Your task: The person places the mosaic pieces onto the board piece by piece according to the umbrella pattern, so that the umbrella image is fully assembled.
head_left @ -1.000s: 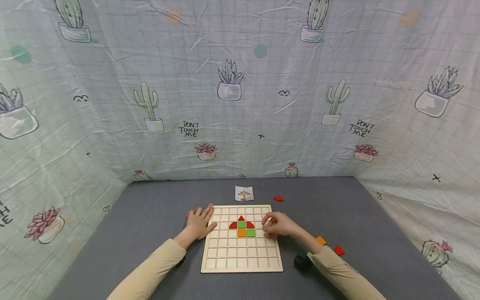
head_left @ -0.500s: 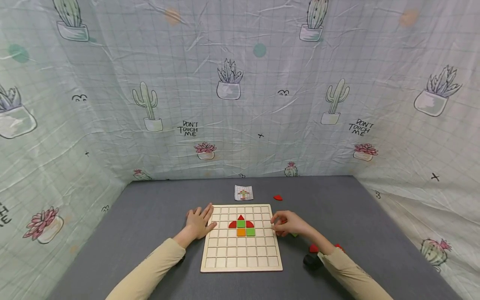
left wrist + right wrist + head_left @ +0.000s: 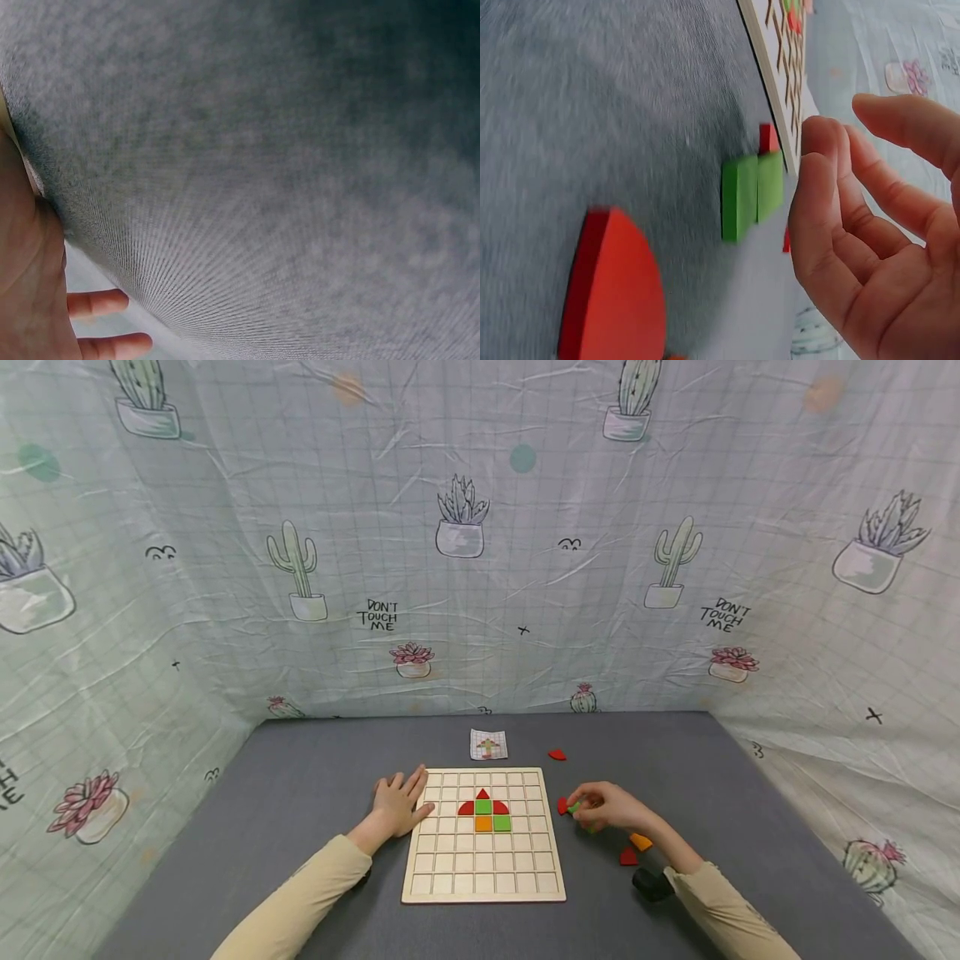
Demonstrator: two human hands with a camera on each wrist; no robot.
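Note:
My left hand [image 3: 395, 804] rests with spread fingers on the left edge of a wooden grid board [image 3: 483, 864]. In the left wrist view, part of that palm and two fingertips show. On the board sit red, green and orange pieces: a red triangle [image 3: 483, 794] tops a green square [image 3: 483, 807] between two red rounded pieces. My right hand [image 3: 611, 807] hovers right of the board above loose pieces. Its thumb and bent fingers stand apart with nothing between them in the right wrist view. Beneath it lie two green blocks [image 3: 739, 199] and a red rounded block [image 3: 622, 300].
A small picture card [image 3: 488, 745] lies behind the board. A red piece [image 3: 557, 755] is at the back right. An orange piece [image 3: 641, 842] and a red piece [image 3: 628, 857] lie near the right wrist. Patterned cloth [image 3: 480, 610] encloses the grey table.
My right hand has moved right, from the board's right edge to above the loose pieces, uncovering a red and a green one. The left hand has stayed in place.

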